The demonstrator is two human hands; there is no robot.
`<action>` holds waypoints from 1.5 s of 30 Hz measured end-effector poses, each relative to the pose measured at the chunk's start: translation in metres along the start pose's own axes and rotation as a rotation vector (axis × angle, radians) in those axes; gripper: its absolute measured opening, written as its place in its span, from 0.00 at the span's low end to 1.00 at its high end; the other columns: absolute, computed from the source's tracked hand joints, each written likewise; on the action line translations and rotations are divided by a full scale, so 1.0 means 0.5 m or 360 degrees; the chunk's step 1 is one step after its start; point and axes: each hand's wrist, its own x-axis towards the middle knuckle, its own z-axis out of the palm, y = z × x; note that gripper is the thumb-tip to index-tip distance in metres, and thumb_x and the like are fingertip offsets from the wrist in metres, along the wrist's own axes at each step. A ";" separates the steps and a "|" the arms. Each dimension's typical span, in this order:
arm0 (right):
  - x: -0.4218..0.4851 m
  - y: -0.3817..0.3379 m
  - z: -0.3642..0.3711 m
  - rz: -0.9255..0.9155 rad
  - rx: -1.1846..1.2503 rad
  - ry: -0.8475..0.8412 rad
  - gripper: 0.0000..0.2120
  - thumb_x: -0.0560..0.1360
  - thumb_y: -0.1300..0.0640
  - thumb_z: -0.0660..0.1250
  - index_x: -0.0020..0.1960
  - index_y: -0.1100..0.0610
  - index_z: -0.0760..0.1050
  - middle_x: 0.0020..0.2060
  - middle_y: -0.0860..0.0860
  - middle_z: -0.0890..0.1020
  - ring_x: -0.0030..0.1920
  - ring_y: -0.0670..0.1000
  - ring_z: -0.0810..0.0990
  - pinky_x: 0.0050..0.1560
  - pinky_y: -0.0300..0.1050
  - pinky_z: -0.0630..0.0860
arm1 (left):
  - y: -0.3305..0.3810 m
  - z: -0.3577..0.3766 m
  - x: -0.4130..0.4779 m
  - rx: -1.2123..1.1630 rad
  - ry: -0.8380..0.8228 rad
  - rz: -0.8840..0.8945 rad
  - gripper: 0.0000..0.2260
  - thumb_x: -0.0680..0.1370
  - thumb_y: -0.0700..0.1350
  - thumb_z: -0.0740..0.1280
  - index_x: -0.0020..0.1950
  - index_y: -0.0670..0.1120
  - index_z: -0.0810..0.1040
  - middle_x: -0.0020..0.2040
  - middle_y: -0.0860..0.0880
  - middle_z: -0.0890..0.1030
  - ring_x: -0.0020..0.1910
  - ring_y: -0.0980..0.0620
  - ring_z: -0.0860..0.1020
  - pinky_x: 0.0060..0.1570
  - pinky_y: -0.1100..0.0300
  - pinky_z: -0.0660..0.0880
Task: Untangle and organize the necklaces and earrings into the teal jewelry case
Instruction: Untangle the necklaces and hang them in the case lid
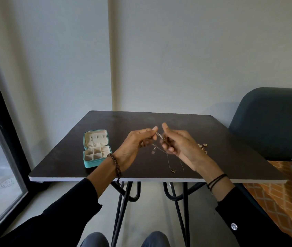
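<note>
Both hands are up off the desk (230, 139), just right of the teal jewelry case (91, 164), working a necklace (160, 135) between them. The left grip (134, 145) is pinched narrow on one end of a short bright stretch of chain, thumb to fingertip. The right grip (180, 145) has its fingers curled round the other end, thumb sticking up free. My read: it's held taut in the air so the snarl can be seen and picked apart. Below the hands the thin chain droops with a small pendant (153, 152) dangling. It then runs down onto the desk, further right of the case, to a dark little charm (173, 170). One necklace or two tangled, I can't tell. Earrings (203, 147) sit clustered farther right again, not yet sorted. The case lies open, lid back, pale compartments facing up to receive them.
</note>
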 end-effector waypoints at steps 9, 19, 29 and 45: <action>-0.002 0.017 -0.007 -0.0084 -0.0148 -0.0138 0.09 0.80 0.52 0.69 0.46 0.56 0.84 0.31 0.50 0.68 0.30 0.45 0.64 0.35 0.35 0.65 | -0.028 -0.016 -0.008 0.0007 -0.0016 -0.0038 0.16 0.80 0.56 0.64 0.34 0.50 0.75 0.33 0.51 0.68 0.35 0.55 0.64 0.48 0.55 0.63; 0.055 0.023 0.020 -0.0074 0.0123 -0.0224 0.09 0.82 0.56 0.66 0.49 0.61 0.81 0.38 0.52 0.77 0.40 0.49 0.76 0.47 0.41 0.76 | -0.041 -0.048 -0.008 0.0233 0.0046 -0.0019 0.17 0.83 0.53 0.59 0.41 0.45 0.77 0.35 0.50 0.72 0.34 0.58 0.69 0.42 0.66 0.70; 0.136 0.002 0.103 -0.0097 -0.0263 -0.0187 0.11 0.82 0.55 0.66 0.50 0.60 0.84 0.43 0.51 0.84 0.48 0.49 0.81 0.61 0.50 0.77 | -0.052 -0.127 -0.007 0.0189 0.0369 -0.0098 0.15 0.83 0.53 0.60 0.51 0.44 0.82 0.45 0.52 0.83 0.45 0.56 0.79 0.53 0.56 0.74; 0.293 0.020 0.236 -0.0057 -0.0315 -0.0235 0.09 0.80 0.56 0.68 0.48 0.60 0.83 0.44 0.51 0.84 0.46 0.46 0.80 0.48 0.45 0.75 | -0.075 -0.332 -0.005 0.0211 0.0717 -0.0122 0.09 0.81 0.47 0.66 0.55 0.45 0.82 0.50 0.51 0.85 0.44 0.57 0.79 0.45 0.63 0.74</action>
